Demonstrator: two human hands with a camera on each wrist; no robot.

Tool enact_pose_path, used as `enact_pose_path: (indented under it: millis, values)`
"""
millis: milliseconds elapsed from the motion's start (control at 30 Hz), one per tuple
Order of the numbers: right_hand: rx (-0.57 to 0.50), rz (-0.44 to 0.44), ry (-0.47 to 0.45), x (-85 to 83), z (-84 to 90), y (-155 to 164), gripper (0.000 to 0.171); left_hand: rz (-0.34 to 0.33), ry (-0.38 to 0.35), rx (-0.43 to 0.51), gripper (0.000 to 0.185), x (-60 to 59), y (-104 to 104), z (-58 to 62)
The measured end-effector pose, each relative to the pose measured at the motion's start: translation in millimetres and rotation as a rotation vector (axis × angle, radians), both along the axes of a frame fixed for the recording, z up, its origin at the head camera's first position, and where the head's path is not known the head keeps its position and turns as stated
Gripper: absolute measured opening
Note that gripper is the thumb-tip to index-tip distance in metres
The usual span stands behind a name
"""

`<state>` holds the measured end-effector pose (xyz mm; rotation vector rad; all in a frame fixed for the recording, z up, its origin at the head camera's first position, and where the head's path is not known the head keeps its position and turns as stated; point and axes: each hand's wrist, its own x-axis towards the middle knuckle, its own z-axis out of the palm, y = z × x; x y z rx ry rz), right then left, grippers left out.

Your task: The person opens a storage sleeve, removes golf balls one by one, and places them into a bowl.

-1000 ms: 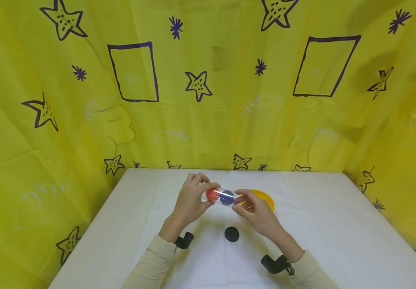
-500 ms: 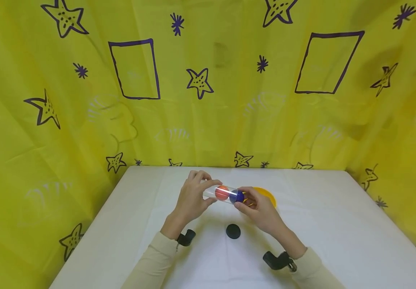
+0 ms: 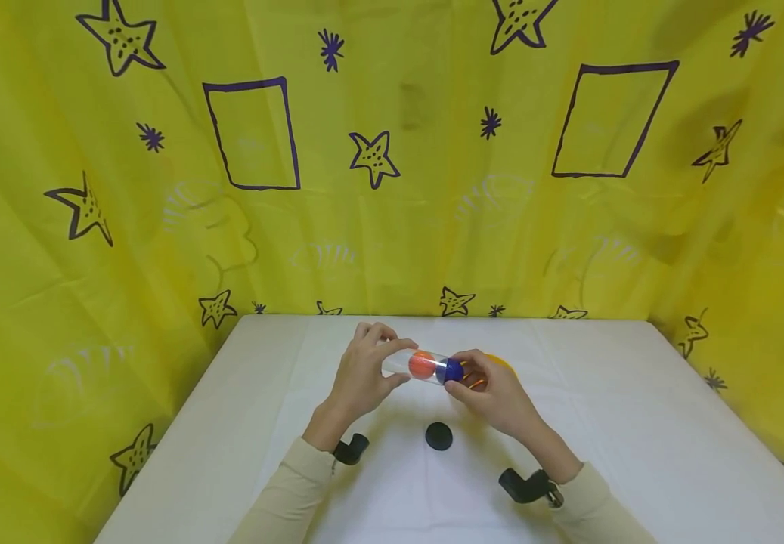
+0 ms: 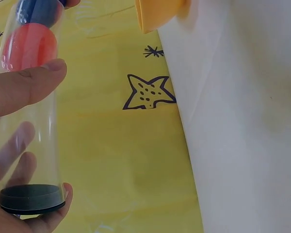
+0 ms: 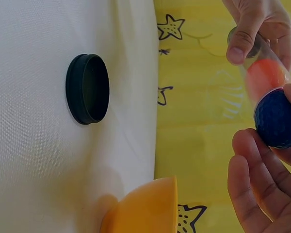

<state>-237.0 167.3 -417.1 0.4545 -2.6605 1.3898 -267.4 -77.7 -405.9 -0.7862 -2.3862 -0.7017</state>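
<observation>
My left hand [image 3: 363,370] grips a clear plastic tube [image 4: 43,141], held nearly level above the table. A dark cap [image 4: 31,198] closes the tube's left end. Inside lies an orange-red ball [image 3: 422,364]. At the uncapped right end, a dimpled blue golf ball [image 5: 277,121] sticks partly out of the mouth. The fingertips of my right hand [image 3: 497,393] pinch this golf ball. In the right wrist view, some right fingers stand curled below it, and that hand is cut off by the frame edge.
A loose black cap [image 3: 438,436] lies on the white table [image 3: 337,506] below the tube. Behind my right hand stands a yellow bowl [image 5: 145,208], partly hidden in the head view. A yellow patterned curtain [image 3: 392,227] hangs around the table.
Both balls have slid right along the tube. The golf ball, inside the tube a second ago, now protrudes from its mouth between my right fingers. My left hand has stayed nearly still.
</observation>
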Motion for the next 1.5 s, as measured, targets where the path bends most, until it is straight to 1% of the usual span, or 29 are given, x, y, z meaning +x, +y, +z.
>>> enact_pose_path:
  millis: [300, 500, 700, 1000, 1300, 1500]
  values:
    - [0.000, -0.016, 0.026, 2.4, 2.9, 1, 0.039, -0.019, -0.021, 0.030, 0.045, -1.6, 2, -5.2]
    - [-0.007, -0.035, 0.037, 2.5, 5.3, 6, 0.039, -0.021, -0.040, 0.042, 0.045, -1.6, 3, -5.0]
    - [0.001, -0.077, 0.034, 0.5, 11.7, 16, 0.039, 0.001, -0.021, 0.044, 0.045, -1.9, 3, -3.2]
    - [0.013, -0.129, 0.057, -2.7, 19.3, 31, 0.040, -0.008, -0.006, 0.049, 0.046, -5.0, 2, -1.8]
    - [0.031, -0.170, 0.086, -9.9, 15.2, 43, 0.039, 0.004, -0.047, 0.049, 0.046, -5.6, -1, -3.4]
    - [0.032, -0.202, 0.083, -14.6, 11.1, 49, 0.041, -0.001, -0.045, 0.047, 0.046, -5.1, -2, -3.8]
